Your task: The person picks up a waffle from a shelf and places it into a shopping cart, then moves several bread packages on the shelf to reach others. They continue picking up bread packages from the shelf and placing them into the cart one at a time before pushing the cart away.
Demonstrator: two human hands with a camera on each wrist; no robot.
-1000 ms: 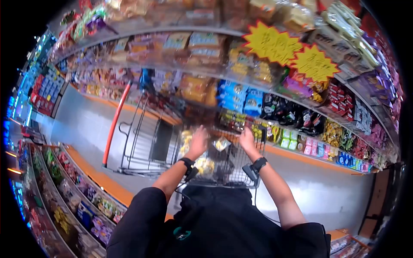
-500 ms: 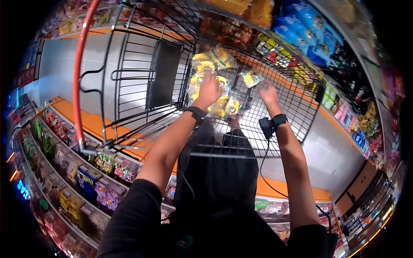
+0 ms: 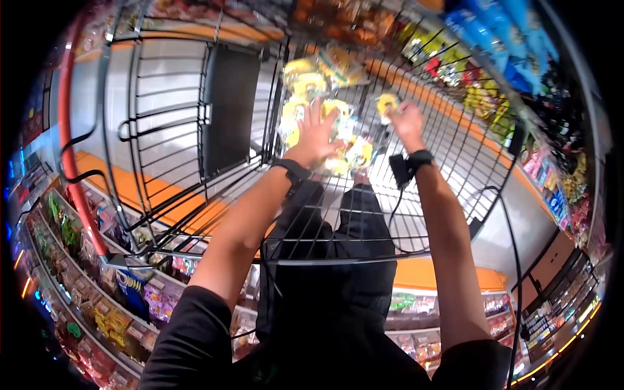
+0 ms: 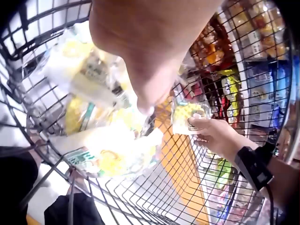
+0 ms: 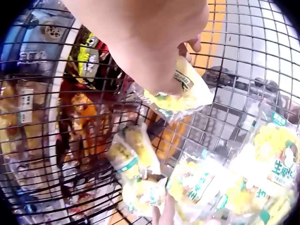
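Observation:
Several clear packets with yellow contents [image 3: 304, 81] [image 5: 276, 145] lie inside a black wire shopping cart basket [image 3: 448, 188]. My left hand [image 3: 315, 138] reaches down over them with fingers spread, touching the packets; in the left wrist view the left hand [image 4: 140, 51] hides part of the pile. My right hand [image 3: 408, 125] pinches one small packet [image 3: 387, 104] between thumb and fingers, apart from the pile. The left wrist view shows the right hand [image 4: 218, 136] gripping that packet [image 4: 185, 115] by its edge. In the right wrist view the packet [image 5: 171, 101] hangs under the right hand [image 5: 145, 42].
The cart's red handle [image 3: 68, 143] and black seat flap [image 3: 231, 110] are at the left. Shelves with blue bags [image 3: 500, 39] stand beyond the basket at the upper right. Lower shelves of packaged goods [image 3: 107, 318] line the bottom left. Black-trousered legs [image 3: 364, 214] stand near the basket's front.
The head view has tilted down and come closer to the basket. My right hand now pinches the separate packet, which lay beside its fingers half a second ago. My left hand remains over the pile.

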